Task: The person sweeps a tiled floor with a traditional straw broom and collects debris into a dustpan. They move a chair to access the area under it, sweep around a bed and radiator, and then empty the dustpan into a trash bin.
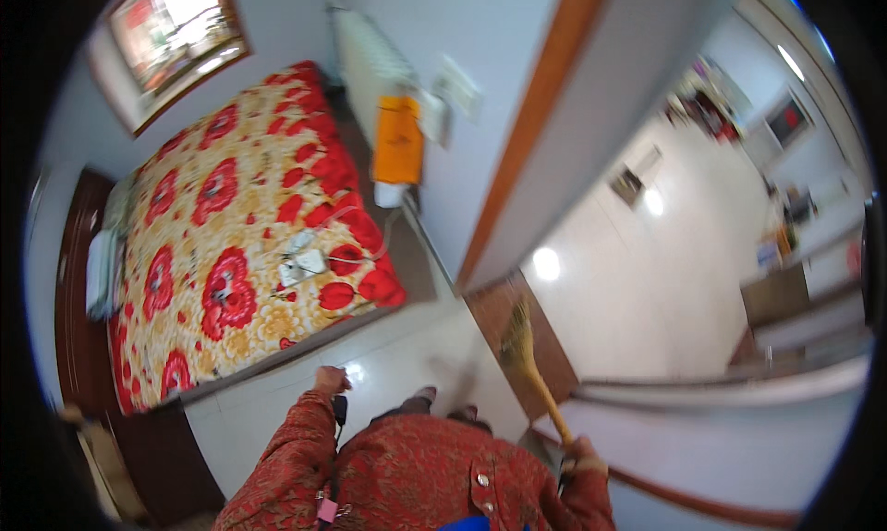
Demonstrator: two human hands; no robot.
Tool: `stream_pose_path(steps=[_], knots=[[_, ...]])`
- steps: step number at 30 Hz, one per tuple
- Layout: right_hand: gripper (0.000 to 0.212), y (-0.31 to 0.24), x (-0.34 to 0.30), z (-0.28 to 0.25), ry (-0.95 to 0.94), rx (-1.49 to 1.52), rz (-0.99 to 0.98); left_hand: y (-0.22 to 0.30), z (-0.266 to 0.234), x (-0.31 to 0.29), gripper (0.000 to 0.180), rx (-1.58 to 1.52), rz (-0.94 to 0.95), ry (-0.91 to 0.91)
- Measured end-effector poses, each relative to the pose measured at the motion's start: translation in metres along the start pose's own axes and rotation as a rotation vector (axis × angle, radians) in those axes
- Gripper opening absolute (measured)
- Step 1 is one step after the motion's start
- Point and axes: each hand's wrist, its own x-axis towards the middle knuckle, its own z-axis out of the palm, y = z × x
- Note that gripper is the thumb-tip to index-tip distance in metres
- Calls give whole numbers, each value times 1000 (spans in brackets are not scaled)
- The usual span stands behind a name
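Note:
My right hand (584,457) is closed around the handle of a straw broom (520,340). The broom's yellowish bristle head points away from me, above the brown threshold strip (490,311) of the doorway; whether it touches the floor I cannot tell. Out in front of my body, near the bed's foot end, my left hand (331,379) has its fingers curled, and nothing shows in them. A small black object (341,409) hangs beside my left wrist. Both arms are in red patterned sleeves.
To the left stands a bed with a red and yellow floral cover (254,221), a white power strip (303,268) on it. An orange bag (398,140) hangs by the radiator (370,55). An orange-brown door frame (536,129) borders the doorway. Beyond lies a pale tiled floor (610,254).

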Motion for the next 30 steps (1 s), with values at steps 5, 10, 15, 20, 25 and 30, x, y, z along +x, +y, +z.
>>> stream_pose_path(steps=[5, 10, 15, 20, 25, 30], knots=[[44, -5, -21, 42, 100, 197, 26, -2, -31, 12, 25, -587, -171, 137], [37, 4, -16, 72, -60, 456, 273, 48, -10, 50, 16, -412, -197, 229], [36, 27, 9, 64, 9, 526, 311, 141, 37, 92, 16, -778, -297, -357], [35, 32, 33, 50, 39, 634, 356, 302, 127, 103, 26, 172, 196, -261], [34, 38, 49, 41, 451, 454, 330, 411, 185, 106, 25, 161, 398, -367], [29, 49, 53, 48, 257, 734, 362, 463, 238, 134, 24, 352, 373, -473]])
